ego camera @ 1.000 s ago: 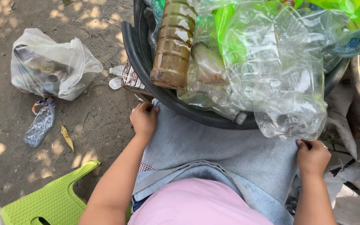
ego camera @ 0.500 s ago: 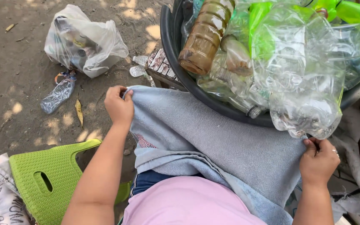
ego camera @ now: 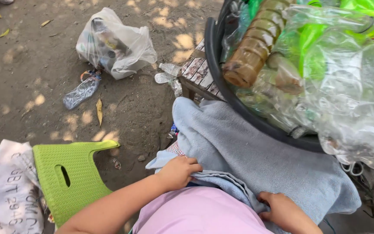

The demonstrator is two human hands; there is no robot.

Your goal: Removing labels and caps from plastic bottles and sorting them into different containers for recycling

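While both hands grip the cloth (ego camera: 256,156):
left hand (ego camera: 179,172): closed on its near edge
right hand (ego camera: 282,210): holding its folded edge
tub (ego camera: 216,65): full of bottles (ego camera: 338,82), touching cloth
stool (ego camera: 68,175): beside left arm
bag (ego camera: 115,43): on ground, well apart

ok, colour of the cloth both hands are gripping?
Pale grey-blue, plain, no pattern. The cloth shows best in the head view, the only one here.

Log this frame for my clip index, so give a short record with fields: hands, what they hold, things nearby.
left hand: gripping the near edge of the grey cloth
right hand: tucked into the same cloth, by the pink top
ahead: black tub piled with plastic bottles
ground left: green stool, clear bag
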